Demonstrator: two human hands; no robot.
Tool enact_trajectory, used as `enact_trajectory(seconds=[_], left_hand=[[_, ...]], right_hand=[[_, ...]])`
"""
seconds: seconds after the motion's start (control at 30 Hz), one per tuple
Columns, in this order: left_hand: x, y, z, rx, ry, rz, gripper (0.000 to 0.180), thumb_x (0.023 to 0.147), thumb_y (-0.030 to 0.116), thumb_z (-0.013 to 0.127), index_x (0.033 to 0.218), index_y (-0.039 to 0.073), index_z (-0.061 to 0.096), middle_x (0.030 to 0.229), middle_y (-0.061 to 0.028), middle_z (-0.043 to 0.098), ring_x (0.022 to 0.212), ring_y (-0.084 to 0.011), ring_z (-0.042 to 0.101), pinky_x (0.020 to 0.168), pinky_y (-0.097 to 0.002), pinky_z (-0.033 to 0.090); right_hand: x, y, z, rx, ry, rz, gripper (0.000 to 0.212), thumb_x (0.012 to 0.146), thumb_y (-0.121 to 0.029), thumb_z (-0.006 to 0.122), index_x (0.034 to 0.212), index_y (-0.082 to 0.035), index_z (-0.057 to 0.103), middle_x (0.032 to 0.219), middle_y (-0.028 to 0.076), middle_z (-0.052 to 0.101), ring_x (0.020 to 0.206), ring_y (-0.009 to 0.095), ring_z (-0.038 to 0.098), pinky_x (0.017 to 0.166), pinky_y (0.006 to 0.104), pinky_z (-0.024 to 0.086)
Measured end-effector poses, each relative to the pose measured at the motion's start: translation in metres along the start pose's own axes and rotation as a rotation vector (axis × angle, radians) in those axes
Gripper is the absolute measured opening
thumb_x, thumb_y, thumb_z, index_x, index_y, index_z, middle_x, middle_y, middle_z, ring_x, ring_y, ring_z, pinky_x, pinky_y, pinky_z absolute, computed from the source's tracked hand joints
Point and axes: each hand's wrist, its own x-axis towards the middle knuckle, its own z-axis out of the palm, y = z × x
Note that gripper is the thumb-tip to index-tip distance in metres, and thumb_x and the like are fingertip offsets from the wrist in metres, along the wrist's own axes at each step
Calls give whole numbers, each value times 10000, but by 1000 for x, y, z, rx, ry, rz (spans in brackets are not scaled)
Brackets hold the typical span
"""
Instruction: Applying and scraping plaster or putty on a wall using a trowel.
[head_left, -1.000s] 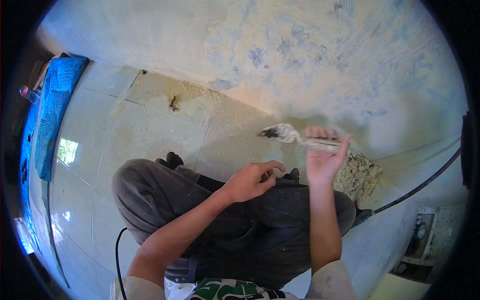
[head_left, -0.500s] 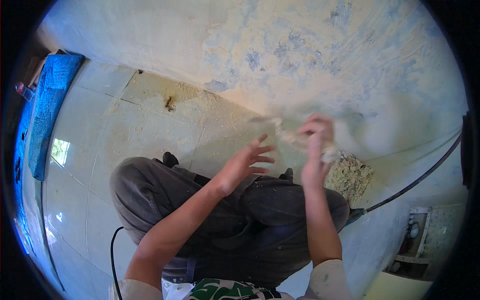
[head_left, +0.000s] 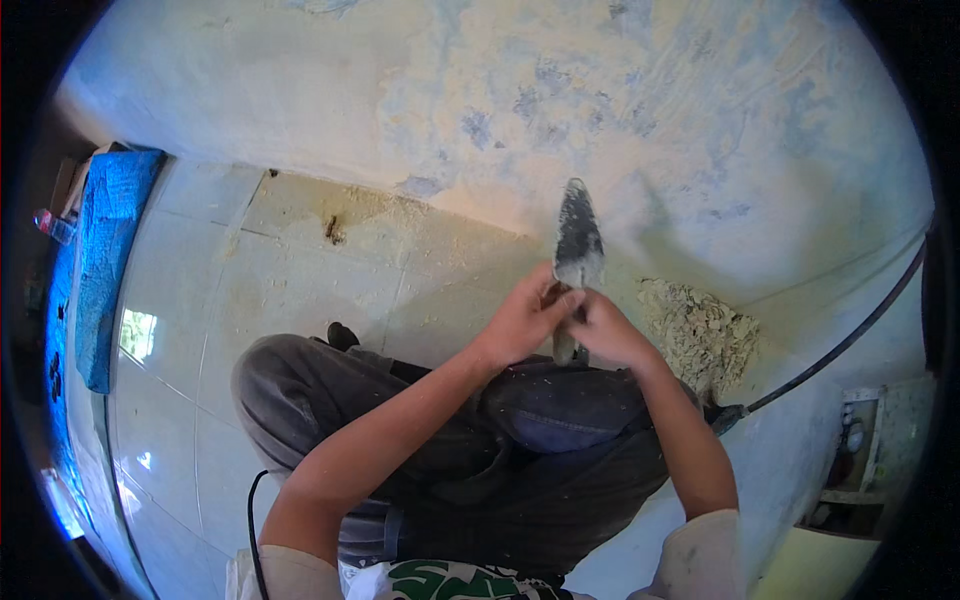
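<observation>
head view: no bowl, bucket or other open container shows near the hands. the only thing like one is a small shelf unit (head_left: 858, 455) at 4 o'clock by the rim, with a few small pale things on it, too small to tell apart.

counted: 1 trowel (head_left: 577, 245), 2 hands, 1 heap of crumbled plaster (head_left: 697, 330), 1 black cable (head_left: 845, 345), 1 blue sheet (head_left: 105, 255).

the trowel sits just above the middle of the picture. its long axis runs almost straight up and down, 12 to 6 o'clock. the narrow tip points to 12 o'clock, toward the patchy blue and cream wall (head_left: 520, 110). the blade is grey and speckled, widest at its lower end. the handle runs down to 6 o'clock between the 2 hands, and its pale butt end shows just below them.

the left hand (head_left: 520, 322) comes in from 7 o'clock and is curled, its fingertips meeting the trowel's neck just under the blade. the right hand (head_left: 605, 330) comes in from 5 o'clock and is closed around the handle. the 2 hands touch each other there.

the heap of crumbled plaster lies at 3 o'clock from the hands, at the foot of the wall. the black cable runs from that heap out toward 2 o'clock. the blue sheet lies at 9 o'clock along the tiled floor (head_left: 300, 280). the person's bent knees in dark trousers (head_left: 420, 420) are at 6 o'clock, under the forearms.
</observation>
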Motion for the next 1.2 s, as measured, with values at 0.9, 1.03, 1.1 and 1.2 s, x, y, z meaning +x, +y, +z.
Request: enact_trajectory(seconds=[0.9, 1.03, 1.1, 1.2], left_hand=[[121, -89, -49, -339, -21, -92, 308, 988, 223, 601, 1248, 58, 597, 1166, -55, 654, 1100, -177, 608, 973, -399, 527], [118, -88, -49, -267, 13, -66, 315, 985, 226, 606, 1251, 57, 596, 1166, -64, 656, 1091, -181, 614, 966, -395, 530], [116, -89, -49, -337, 18, 39, 320, 980, 223, 613, 1252, 56, 595, 1156, -66, 659, 1074, -181, 620, 960, -394, 531], [116, -89, -50, -334, 18, -39, 322, 977, 212, 617, 1252, 48, 590, 1151, -68, 662, 1068, -180, 623, 950, -397, 534]], right_hand=[[76, 93, -5, -239, 454, 214, 410, 999, -177, 521, 1363, -19, 416, 1093, 307, 627, 1038, 470, 611, 847, 475, 475], [79, 91, -3, -258, 468, 195, 408, 1003, -187, 520, 1359, -19, 413, 1105, 312, 622, 1040, 475, 606, 839, 483, 473], [80, 91, -1, -279, 466, 190, 407, 1005, -192, 518, 1355, -14, 412, 1104, 312, 622, 1033, 476, 608, 834, 488, 473], [80, 91, 3, -234, 445, 248, 400, 1006, -192, 514, 1337, 7, 416, 1099, 307, 624, 1018, 482, 606, 819, 494, 471]])
